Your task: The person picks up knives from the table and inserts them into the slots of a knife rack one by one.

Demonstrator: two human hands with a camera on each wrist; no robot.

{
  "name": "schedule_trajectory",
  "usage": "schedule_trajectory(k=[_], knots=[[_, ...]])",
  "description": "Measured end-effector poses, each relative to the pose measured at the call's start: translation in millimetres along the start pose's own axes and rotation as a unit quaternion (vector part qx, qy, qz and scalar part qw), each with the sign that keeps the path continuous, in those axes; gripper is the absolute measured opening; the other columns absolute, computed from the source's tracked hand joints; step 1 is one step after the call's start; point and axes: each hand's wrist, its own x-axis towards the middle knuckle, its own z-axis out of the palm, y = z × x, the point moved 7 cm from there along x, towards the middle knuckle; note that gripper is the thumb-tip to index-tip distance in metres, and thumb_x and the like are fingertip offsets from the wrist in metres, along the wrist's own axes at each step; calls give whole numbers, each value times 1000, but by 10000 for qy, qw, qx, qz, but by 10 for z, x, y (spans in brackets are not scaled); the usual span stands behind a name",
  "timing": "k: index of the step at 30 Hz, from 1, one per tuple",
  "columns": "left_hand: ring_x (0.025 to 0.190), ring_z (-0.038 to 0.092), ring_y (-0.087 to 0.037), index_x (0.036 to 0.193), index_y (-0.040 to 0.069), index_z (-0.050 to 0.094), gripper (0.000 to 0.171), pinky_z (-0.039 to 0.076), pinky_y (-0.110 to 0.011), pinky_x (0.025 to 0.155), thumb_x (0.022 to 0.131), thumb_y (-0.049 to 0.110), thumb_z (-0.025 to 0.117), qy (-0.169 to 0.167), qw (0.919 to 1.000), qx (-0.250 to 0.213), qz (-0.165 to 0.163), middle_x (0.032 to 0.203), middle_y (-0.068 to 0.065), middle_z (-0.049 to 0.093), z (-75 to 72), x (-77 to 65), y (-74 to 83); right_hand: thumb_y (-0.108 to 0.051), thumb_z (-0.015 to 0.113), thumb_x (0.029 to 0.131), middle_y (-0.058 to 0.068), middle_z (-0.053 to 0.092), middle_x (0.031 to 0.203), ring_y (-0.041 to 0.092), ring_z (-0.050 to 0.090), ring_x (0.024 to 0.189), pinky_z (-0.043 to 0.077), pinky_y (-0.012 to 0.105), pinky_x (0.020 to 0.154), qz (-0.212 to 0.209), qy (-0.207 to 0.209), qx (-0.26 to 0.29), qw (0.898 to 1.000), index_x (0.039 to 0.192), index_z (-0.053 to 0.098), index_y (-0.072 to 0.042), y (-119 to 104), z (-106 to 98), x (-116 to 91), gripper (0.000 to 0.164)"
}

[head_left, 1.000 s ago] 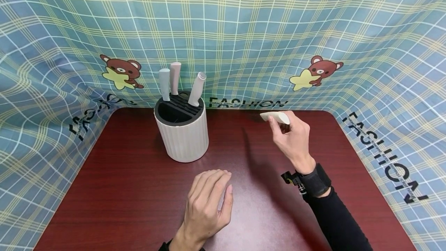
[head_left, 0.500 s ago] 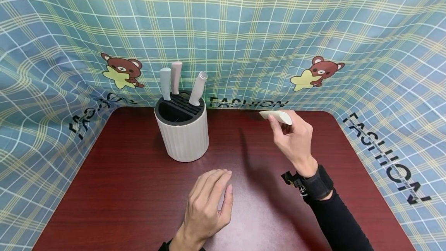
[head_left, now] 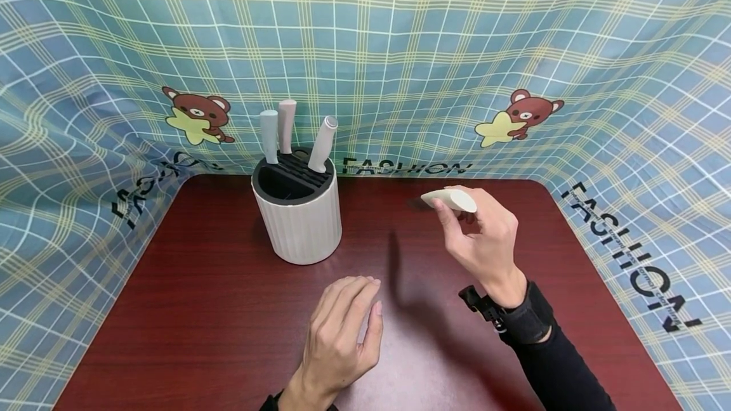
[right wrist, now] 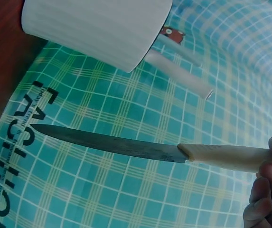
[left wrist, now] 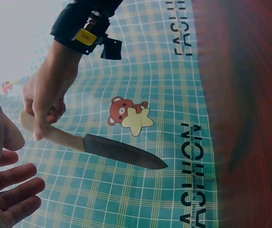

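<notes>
My right hand (head_left: 485, 240) grips the cream handle of a kitchen knife (head_left: 451, 200) above the right side of the table. In the left wrist view the dark blade of the knife (left wrist: 126, 153) points down toward the tabletop, and the right wrist view shows the same knife (right wrist: 112, 143) in full length. My left hand (head_left: 341, 335) hovers over the near middle of the table, fingers relaxed, holding nothing. To the left stands a white ribbed knife block (head_left: 299, 230) with a black slotted insert. A blue-grey handle (head_left: 270, 137), a pink handle (head_left: 287, 125) and a pale pinkish handle (head_left: 323, 144) stick up from it.
The dark red wooden table (head_left: 188, 284) carries the knife block near its back left. A blue plaid cloth (head_left: 365, 62) with bears and lettering hangs round the back and both sides, close to the table's edges.
My right hand has drawn slightly nearer to me with the knife, lowering in the head view. The left hand and the knife block stay where they were.
</notes>
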Motion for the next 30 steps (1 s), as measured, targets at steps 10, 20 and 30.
schedule_trajectory(k=[10, 20, 30], knots=[[84, 68, -28, 97, -6, 73, 22, 56, -40, 82, 96, 8, 56, 44, 9999, 82, 64, 92, -16, 72, 9, 20, 21, -31, 69, 96, 10, 69, 77, 13, 50, 61, 39, 22, 58, -424, 111, 134, 9989, 98, 75, 2, -254, -18, 13, 33], [82, 68, -28, 97, -7, 72, 21, 55, -38, 77, 95, 7, 57, 110, 9999, 44, 112, 92, -16, 73, -1, 71, 44, -26, 70, 96, 10, 69, 76, 14, 56, 61, 46, 26, 59, -1102, 215, 383, 9929, 92, 74, 5, -601, -92, 39, 31], [82, 68, -30, 95, -9, 71, 20, 56, -36, 75, 95, 7, 57, 128, 9998, 1, 154, 92, -19, 72, -11, 72, 73, -20, 72, 95, 8, 66, 75, 9, 49, 61, 40, 21, 54, -1431, 12, 887, 9857, 88, 73, 6, -835, -108, 3, 27]])
